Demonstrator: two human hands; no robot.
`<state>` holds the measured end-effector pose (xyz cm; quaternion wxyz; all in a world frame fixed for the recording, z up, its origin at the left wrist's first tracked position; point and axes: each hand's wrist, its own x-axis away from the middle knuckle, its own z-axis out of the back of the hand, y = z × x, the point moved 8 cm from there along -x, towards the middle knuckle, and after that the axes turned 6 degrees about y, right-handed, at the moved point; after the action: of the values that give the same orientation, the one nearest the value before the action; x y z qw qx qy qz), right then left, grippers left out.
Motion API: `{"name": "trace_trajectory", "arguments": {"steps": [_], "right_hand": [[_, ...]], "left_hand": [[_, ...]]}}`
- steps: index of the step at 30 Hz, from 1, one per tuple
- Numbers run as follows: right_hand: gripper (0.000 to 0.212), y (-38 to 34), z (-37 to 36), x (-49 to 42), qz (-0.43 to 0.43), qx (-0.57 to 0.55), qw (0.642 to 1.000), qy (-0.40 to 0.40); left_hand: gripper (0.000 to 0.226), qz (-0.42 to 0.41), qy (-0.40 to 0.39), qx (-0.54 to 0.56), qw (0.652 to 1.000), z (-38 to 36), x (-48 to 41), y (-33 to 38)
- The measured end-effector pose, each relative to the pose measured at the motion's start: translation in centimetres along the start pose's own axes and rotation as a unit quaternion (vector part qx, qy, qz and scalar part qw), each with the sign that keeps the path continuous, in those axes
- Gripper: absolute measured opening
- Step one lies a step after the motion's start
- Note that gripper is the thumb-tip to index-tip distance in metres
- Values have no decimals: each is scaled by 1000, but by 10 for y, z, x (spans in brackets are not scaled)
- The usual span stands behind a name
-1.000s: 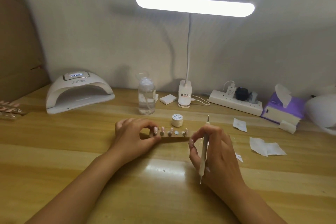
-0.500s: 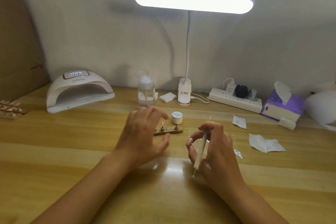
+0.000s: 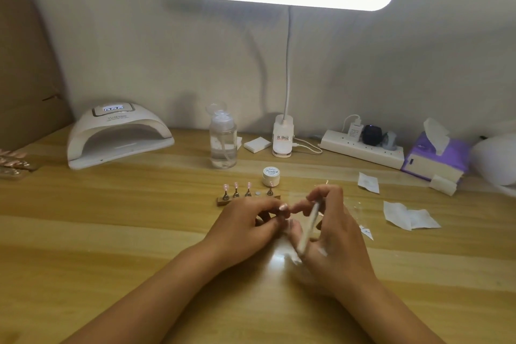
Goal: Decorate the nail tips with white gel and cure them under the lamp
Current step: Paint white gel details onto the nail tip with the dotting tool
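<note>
A wooden holder bar (image 3: 223,201) lies on the desk and carries several small stands with pink nail tips (image 3: 236,186); one slot shows a bare disc (image 3: 258,193). Just near of it my left hand (image 3: 245,225) curls its fingers and pinches a small pale nail tip (image 3: 283,207), mostly hidden. My right hand (image 3: 335,229) meets it fingertip to fingertip and grips a white dotting pen (image 3: 307,227), which slants down toward me. The lidded white gel jar (image 3: 270,176) stands behind the holder. The white curing lamp (image 3: 117,134) sits at the far left with its display lit.
A clear pump bottle (image 3: 223,142), the desk lamp base (image 3: 282,137), a power strip (image 3: 363,148) and a purple tissue box (image 3: 435,156) line the back. Paper wipes (image 3: 407,215) lie to the right. A card of nail tips (image 3: 14,162) lies at the left edge.
My left hand let go of the holder bar, which now lies farther back, and came in to meet my right hand. The pen tilted as my right hand turned.
</note>
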<state>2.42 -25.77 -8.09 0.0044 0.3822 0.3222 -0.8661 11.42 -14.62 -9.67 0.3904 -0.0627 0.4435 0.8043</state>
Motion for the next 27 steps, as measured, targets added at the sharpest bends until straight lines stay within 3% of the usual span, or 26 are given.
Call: {"name": "trace_trajectory", "arguments": {"steps": [3, 6, 8, 16, 27], "right_hand": [[27, 2, 13, -5, -91, -118, 987, 62], [29, 10, 4, -3, -208, -269, 939, 45], [19, 14, -1, -1, -256, -310, 915, 41], [18, 28, -10, 6, -333, -346, 876, 40], [19, 33, -16, 7, -351, -282, 893, 14]], "left_hand": [[22, 12, 3, 3, 1000, 1, -1, -4], [24, 11, -4, 6, 1000, -1, -1, -4], [24, 7, -13, -2, 1000, -1, -2, -4], [23, 6, -21, -14, 1000, -3, -4, -5], [21, 12, -18, -13, 1000, -2, -4, -5]]}}
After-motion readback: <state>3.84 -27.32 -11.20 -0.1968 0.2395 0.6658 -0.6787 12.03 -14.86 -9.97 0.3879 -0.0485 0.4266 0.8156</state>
